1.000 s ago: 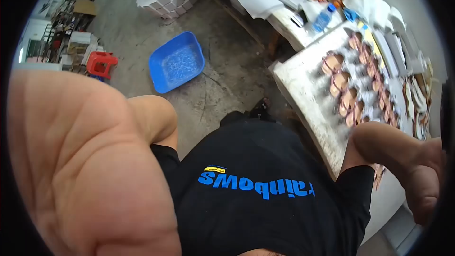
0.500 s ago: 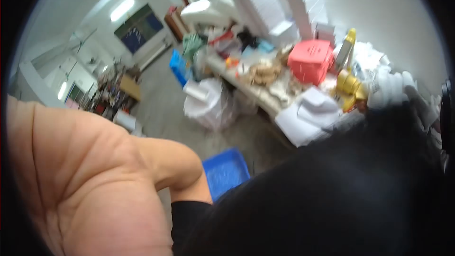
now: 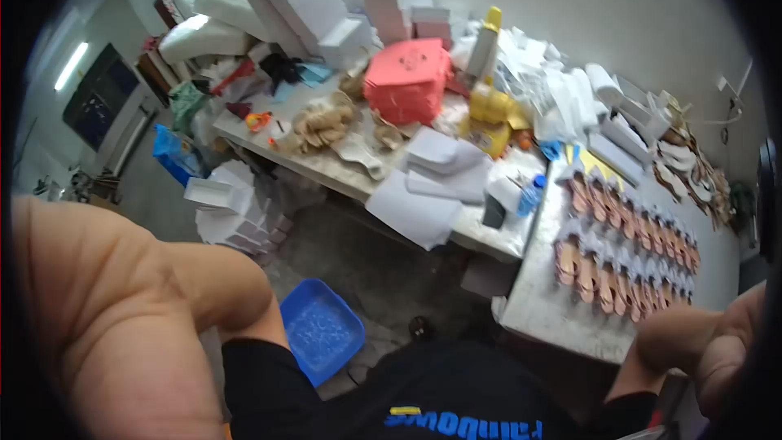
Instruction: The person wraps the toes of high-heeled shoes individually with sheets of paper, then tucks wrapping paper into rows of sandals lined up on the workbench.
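Observation:
My left hand (image 3: 106, 318) is raised close to the camera at the left edge. Its palm and wrist fill that corner, while the fingers lie outside the picture. At the right edge, part of my right hand (image 3: 729, 350) is also lifted near the camera, and its fingers are cut off by the dark rim. Whether either one holds anything is hidden. Rows of sandals (image 3: 627, 253) lie on the table (image 3: 538, 310) beyond my right forearm.
A long workbench (image 3: 326, 179) carries a stack of red sheets (image 3: 407, 81), a yellow container (image 3: 489, 126), white sheets (image 3: 440, 171) and a blue-capped bottle (image 3: 532, 194). On the floor are a blue basin (image 3: 322, 332) and stacked white boxes (image 3: 236, 208).
The view has swung to the right and down. The sandals, the right table and my right hand have come into sight, and my left hand stays raised by the camera.

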Tool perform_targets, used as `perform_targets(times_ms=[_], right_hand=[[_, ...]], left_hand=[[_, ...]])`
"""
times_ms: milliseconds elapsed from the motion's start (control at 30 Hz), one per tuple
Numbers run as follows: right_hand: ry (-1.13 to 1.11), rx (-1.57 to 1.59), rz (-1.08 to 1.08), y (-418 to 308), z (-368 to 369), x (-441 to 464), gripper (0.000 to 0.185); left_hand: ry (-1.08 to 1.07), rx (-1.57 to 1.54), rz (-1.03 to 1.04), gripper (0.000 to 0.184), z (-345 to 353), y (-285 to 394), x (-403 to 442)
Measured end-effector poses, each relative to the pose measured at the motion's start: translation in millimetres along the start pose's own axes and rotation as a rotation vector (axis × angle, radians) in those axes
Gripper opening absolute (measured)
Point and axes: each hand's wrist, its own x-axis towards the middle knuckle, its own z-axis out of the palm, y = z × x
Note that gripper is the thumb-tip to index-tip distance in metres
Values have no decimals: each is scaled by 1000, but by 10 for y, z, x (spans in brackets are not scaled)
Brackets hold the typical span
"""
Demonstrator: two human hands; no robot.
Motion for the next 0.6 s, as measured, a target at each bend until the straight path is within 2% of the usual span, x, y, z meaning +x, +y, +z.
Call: perform_targets(times_ms=[300,433,500,533,567,600], right_hand=[[43,14,20,403,-118,-153,27],[46,-52,203,763,110,-563,30],[-25,-102,412,964,402,-975,31],[-154,-162,533,1085,549,-1202,37],[-237,-153,638,1200,774,-1464,40],[-330,-107,719,1294,1011,-1683,41]], left_hand=[[49,-36,-4,58,620,-290,-75],[135,7,-69,58,800,-436,-327],[177,73,-274,58,983,-568,-715],[186,120,-478,58,1138,-654,-1013],[262,141,-820,44,1400,-699,-1442],[157,215,-1056,33,1575,-768,-1707]])
